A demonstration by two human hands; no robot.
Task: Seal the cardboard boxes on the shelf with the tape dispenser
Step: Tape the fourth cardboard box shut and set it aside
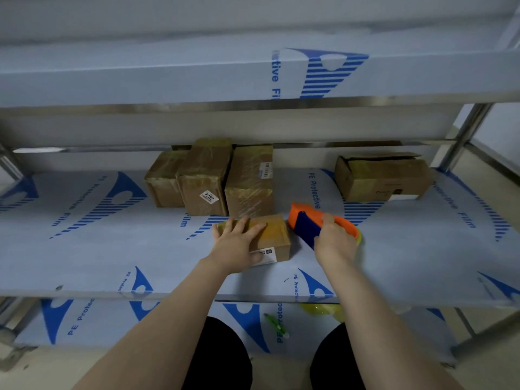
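Note:
A small cardboard box (277,235) with a white label lies on the middle shelf (112,249). My left hand (237,244) rests flat on its top, fingers spread. Just right of the box, my right hand (334,243) grips the orange and blue tape dispenser (305,220), whose orange nose touches the box's right side. Behind stand three taped boxes (211,178) in a tight group. A larger box (382,175) with a loose top flap sits at the back right.
The shelves are steel, covered in blue-printed protective film. An upper shelf (253,77) overhangs closely. On the lower shelf lie a green object (277,326) and something yellow (320,309). Steel posts (464,133) stand at the right.

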